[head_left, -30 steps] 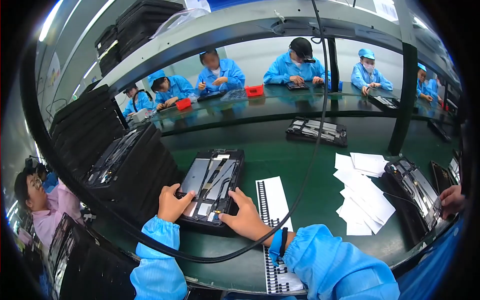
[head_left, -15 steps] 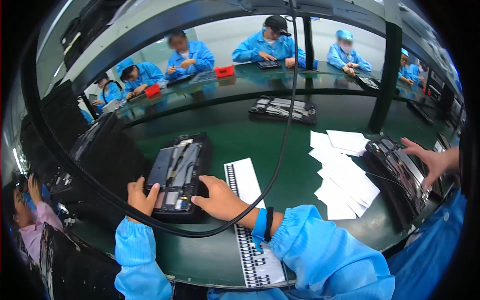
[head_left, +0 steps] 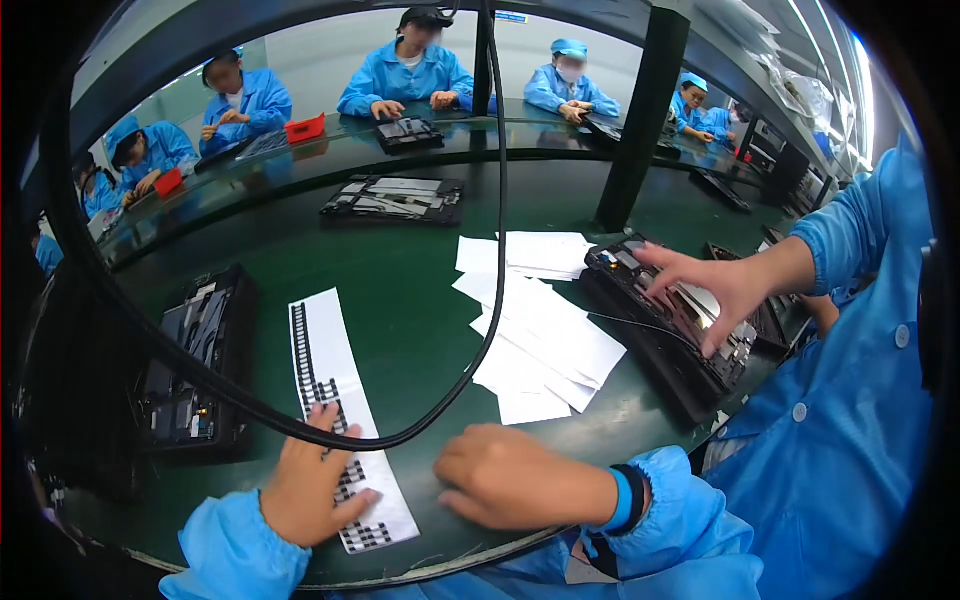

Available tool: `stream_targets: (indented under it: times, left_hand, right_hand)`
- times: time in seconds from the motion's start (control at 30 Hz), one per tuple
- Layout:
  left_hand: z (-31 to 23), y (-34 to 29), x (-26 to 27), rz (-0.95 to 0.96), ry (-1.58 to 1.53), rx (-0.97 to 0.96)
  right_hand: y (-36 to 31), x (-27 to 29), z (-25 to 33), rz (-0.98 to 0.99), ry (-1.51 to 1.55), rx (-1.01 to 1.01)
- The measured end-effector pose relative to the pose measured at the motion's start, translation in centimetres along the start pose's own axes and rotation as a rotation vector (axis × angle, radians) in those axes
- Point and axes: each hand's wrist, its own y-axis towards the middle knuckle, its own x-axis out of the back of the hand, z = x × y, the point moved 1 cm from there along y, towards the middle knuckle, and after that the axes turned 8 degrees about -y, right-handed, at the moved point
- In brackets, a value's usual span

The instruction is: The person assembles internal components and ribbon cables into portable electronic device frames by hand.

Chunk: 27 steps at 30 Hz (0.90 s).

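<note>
Hidden and cut-off parts

The left hand (head_left: 310, 490) covers part of the sticker strip (head_left: 335, 390); the black cable (head_left: 470, 360) crosses it; the left device (head_left: 185, 370) fades into the dark rim.

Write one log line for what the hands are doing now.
left hand: flat on sticker strip | right hand: resting on table | tray: left, untouched

A dark green bench (head_left: 420, 320) carries a white sticker strip (head_left: 330, 370), loose white sheets (head_left: 540, 330) and black trays (head_left: 190, 360).

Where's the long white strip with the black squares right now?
In the head view, the sticker strip lies lower left on the green table, its near end under the left hand, beside the open black device.
</note>
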Motion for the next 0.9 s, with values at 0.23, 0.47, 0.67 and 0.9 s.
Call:
stream_targets:
  times: [0.23, 0.47, 0.67, 0.9]
  left_hand:
    - [-1.3, 7.3, 3.6, -0.147, 0.102, -0.100]
    - [6.8, 19.2, 6.9, -0.280, -0.045, 0.169]
    - [16.9, 24.4, 5.5, -0.486, -0.278, 0.545]
    - [27.0, 30.4, 0.9, -0.534, -0.034, 0.606]
  right_hand:
    - [3.4, 2.6, -4.3, 0.021, -0.023, -0.151]
    - [11.9, 6.1, -11.8, 0.059, -0.333, -0.414]
    - [15.3, 7.1, -24.0, -0.069, -0.196, -0.745]
    - [18.5, -0.8, -32.6, -0.376, -0.138, -0.615]
